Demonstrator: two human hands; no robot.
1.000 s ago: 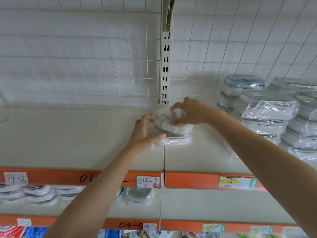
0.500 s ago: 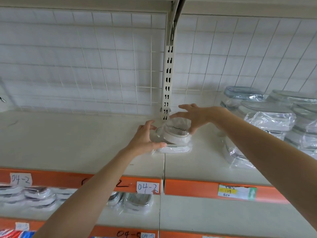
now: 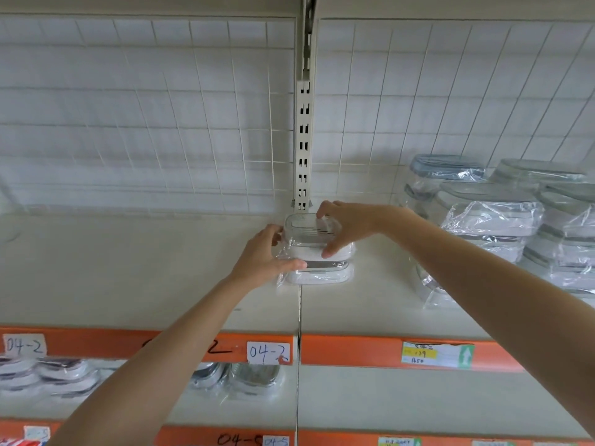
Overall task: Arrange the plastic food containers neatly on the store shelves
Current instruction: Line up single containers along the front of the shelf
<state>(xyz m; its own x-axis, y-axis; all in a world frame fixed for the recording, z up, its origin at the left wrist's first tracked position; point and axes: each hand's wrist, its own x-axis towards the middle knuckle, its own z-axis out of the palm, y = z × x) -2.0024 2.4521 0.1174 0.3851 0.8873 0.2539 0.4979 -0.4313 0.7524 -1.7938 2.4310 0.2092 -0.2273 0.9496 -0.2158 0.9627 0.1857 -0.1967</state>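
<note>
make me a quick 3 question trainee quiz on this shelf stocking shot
1. True or false: the top container sits on another wrapped container.
2. Which hand spans the top container from above: A left, B right?
3. Fill in: the white handwritten label on the orange shelf edge reads ____.

Key: 1 true. 2 B, the right hand; the left hand holds the stack's left side. 3 04-2.
</note>
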